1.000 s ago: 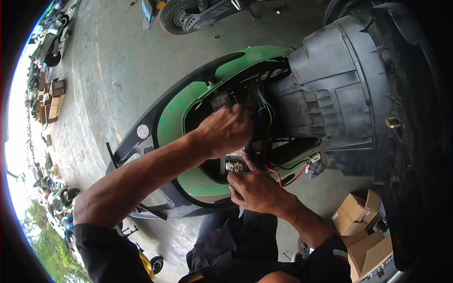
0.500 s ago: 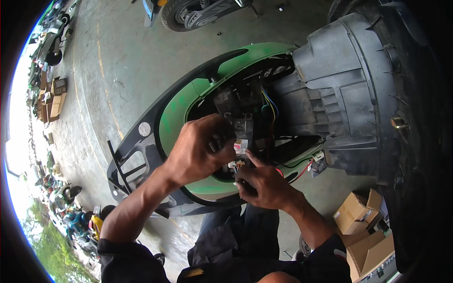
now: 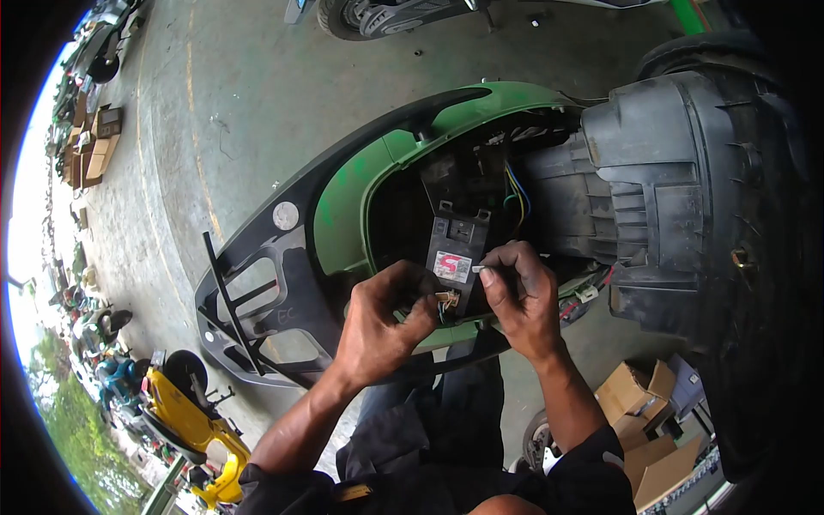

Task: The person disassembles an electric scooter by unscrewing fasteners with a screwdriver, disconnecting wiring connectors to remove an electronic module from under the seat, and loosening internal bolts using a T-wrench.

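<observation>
A black control box [image 3: 462, 230] with a white and red label [image 3: 451, 266] lies tilted in the open rear body [image 3: 345, 190] of a green and black scooter. My left hand [image 3: 382, 324] is closed at the box's lower end, thumb and forefinger gripping a wire connector [image 3: 447, 299]. Several thin coloured wires run from it. Beside the label's right edge, my right hand [image 3: 525, 302] pinches a small white piece [image 3: 480, 269] between thumb and fingertips. Its kind is too small to make out.
Yellow, blue and green wires [image 3: 515, 190] run through the cavity near a grey plastic housing [image 3: 652, 129]. Cardboard boxes [image 3: 635, 393] stand at lower right. A yellow scooter [image 3: 184, 416] is at lower left; another vehicle's wheel [image 3: 343, 19] shows at the top.
My left hand has moved down off the box, baring its label, and now grips the connector. My right hand has risen from the wires to beside the label. The view has shifted.
</observation>
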Available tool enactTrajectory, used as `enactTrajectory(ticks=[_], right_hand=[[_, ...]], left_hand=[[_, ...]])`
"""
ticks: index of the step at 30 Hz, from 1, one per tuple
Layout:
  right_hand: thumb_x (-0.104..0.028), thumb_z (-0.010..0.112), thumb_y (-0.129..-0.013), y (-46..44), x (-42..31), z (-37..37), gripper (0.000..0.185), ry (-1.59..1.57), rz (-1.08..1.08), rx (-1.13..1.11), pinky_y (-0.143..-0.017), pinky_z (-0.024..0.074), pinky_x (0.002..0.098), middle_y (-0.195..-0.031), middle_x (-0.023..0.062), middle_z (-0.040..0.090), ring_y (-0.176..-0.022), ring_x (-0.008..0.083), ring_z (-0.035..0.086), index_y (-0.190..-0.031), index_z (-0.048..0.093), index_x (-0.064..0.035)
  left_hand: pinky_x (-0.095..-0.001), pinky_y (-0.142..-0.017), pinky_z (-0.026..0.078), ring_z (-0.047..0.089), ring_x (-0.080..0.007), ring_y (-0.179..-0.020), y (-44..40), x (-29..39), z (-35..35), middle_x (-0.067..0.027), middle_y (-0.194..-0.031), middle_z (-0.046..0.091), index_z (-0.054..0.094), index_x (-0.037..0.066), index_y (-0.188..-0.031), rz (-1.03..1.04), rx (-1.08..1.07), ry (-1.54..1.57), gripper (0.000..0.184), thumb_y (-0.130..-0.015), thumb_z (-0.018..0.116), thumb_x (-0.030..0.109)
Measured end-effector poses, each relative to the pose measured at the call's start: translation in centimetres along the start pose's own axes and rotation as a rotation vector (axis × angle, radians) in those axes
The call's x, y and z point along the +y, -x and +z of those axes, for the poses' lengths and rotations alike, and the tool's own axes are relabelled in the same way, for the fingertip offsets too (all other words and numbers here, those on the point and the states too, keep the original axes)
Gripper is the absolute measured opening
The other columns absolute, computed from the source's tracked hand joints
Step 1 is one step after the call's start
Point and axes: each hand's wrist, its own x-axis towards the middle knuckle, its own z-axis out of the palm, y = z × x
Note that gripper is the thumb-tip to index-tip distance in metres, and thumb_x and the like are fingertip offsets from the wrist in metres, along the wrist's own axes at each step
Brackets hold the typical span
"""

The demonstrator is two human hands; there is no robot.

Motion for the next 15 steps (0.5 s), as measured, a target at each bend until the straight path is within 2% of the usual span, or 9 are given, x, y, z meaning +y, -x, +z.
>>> enactTrajectory(ticks=[2,6,9,13,15], right_hand=[[-0.006,0.066,-0.094,-1.4,0.6,-0.1,0.008,0.244,-0.164,0.035,-0.069,0.0478,0.0308,-0.085,0.0075,0.061,-0.075,0.0171,0.059,-0.096,0.060,-0.0009],[-0.005,0.067,-0.092,-2.6,1.1,0.0,0.007,0.258,-0.047,0.036,-0.071,0.0478,0.0336,-0.086,0.0089,0.061,-0.077,0.0227,0.061,-0.093,0.062,-0.0011],[-0.005,0.068,-0.091,-3.1,1.1,0.4,0.007,0.317,-0.105,0.037,-0.072,0.0482,0.0334,-0.086,0.0094,0.062,-0.079,0.0233,0.062,-0.094,0.062,-0.0011],[-0.004,0.069,-0.090,-3.4,1.2,0.5,0.007,0.341,-0.060,0.037,-0.074,0.0491,0.0347,-0.087,0.0103,0.065,-0.082,0.0254,0.064,-0.094,0.063,-0.0019],[-0.003,0.069,-0.089,-3.7,1.1,0.4,0.007,0.467,-0.148,0.047,-0.076,0.0500,0.0372,-0.089,0.0104,0.068,-0.083,0.0275,0.065,-0.095,0.064,-0.0027]], left_hand=[[-0.0239,-0.074,0.047,0.057,-0.0071,-0.080,0.2,0.0,0.2,-0.0020,-0.084,0.063,0.063,-0.005,-0.098,-0.013,-0.005,0.010,0.026,-0.090,0.067,0.019],[-0.0248,-0.075,0.046,0.055,-0.0072,-0.080,0.5,-0.5,0.5,-0.0028,-0.085,0.063,0.063,-0.004,-0.096,-0.012,-0.014,0.041,0.019,-0.087,0.063,0.013],[-0.0259,-0.078,0.047,0.056,-0.0081,-0.082,0.6,-0.7,0.3,-0.0039,-0.087,0.064,0.062,-0.004,-0.096,-0.006,-0.009,0.057,0.017,-0.086,0.062,0.010],[-0.0268,-0.081,0.048,0.058,-0.0090,-0.085,0.9,-1.0,-0.2,-0.0044,-0.088,0.065,0.062,-0.004,-0.097,-0.006,-0.004,0.084,0.016,-0.086,0.061,0.008],[-0.0268,-0.081,0.048,0.058,-0.0089,-0.085,1.0,-1.2,-0.6,-0.0044,-0.088,0.065,0.063,-0.004,-0.097,-0.004,0.006,0.096,0.017,-0.085,0.061,0.008]])
